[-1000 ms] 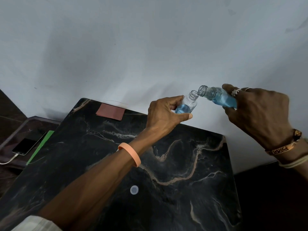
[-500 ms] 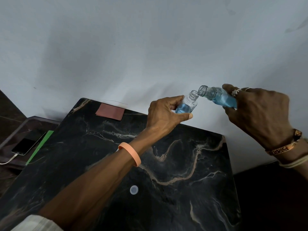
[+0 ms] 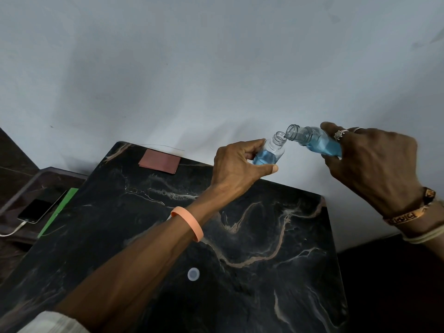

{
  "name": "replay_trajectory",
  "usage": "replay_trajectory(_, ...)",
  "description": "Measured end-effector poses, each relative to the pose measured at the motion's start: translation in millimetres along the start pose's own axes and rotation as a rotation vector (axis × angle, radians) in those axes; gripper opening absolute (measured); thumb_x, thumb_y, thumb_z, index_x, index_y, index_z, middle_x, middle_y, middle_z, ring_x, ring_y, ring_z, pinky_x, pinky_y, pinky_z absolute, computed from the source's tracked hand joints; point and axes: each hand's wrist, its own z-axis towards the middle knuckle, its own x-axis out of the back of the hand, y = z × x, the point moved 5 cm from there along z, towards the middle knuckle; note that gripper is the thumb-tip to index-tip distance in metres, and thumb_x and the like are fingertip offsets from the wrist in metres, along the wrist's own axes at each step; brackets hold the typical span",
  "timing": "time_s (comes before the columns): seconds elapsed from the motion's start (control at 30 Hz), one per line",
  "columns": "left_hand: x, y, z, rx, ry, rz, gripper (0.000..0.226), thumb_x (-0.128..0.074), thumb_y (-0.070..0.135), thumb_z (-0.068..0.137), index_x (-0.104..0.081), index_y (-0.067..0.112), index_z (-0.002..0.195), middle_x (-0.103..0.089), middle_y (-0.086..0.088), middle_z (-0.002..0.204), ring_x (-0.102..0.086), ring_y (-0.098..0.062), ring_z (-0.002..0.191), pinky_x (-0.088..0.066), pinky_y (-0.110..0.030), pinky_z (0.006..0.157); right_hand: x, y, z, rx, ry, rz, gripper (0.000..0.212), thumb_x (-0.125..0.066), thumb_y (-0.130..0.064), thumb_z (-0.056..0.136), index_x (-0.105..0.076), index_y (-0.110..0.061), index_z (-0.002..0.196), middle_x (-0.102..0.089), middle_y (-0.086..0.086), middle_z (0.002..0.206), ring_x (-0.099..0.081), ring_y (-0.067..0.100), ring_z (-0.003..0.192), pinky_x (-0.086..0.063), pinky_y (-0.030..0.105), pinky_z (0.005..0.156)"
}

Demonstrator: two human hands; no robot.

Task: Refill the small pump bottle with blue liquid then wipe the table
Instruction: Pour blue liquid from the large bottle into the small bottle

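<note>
Two things on the table (image 3: 240,296) — cap (image 3: 193,274), brown cloth (image 3: 159,161).

Looks like a home room, not a lab or shop. Black marble table (image 3: 240,236) pushed against a plain white wall (image 3: 192,68). Left of the table, a lower side table (image 3: 31,179) holds a phone (image 3: 36,210) on a charging cable (image 3: 12,231).
</note>
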Motion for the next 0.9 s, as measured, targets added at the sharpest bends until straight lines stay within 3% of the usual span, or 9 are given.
replay_trajectory(0.53,-0.5,-0.8,-0.9,-0.016,0.004,0.004,0.052,-0.091,0.03,0.064,-0.074,0.026,0.113,-0.075,0.014,0.102,-0.07,0.003,0.086,-0.058,-0.023,0.08,0.8,-1.1,-1.0,0.0,-0.014,-0.001,0.046,-0.072,-0.02,0.082,-0.065,-0.015,0.127,-0.067,0.015,0.072,-0.06,0.038,0.058,-0.032,0.027,0.052)
replay_trajectory(0.9,-1.0,-1.3,-0.9,-0.034,-0.007,-0.002,0.054,-0.091,0.031,0.063,-0.07,0.033,0.113,-0.068,0.029,0.104,-0.07,0.003,0.085,-0.059,-0.023,0.08,1.0,-1.6,-1.8,-0.005,-0.03,-0.01,0.045,-0.071,-0.021,0.083,-0.065,-0.016,0.127,-0.067,0.014,0.071,-0.06,0.038,0.059,-0.029,0.026,0.052)
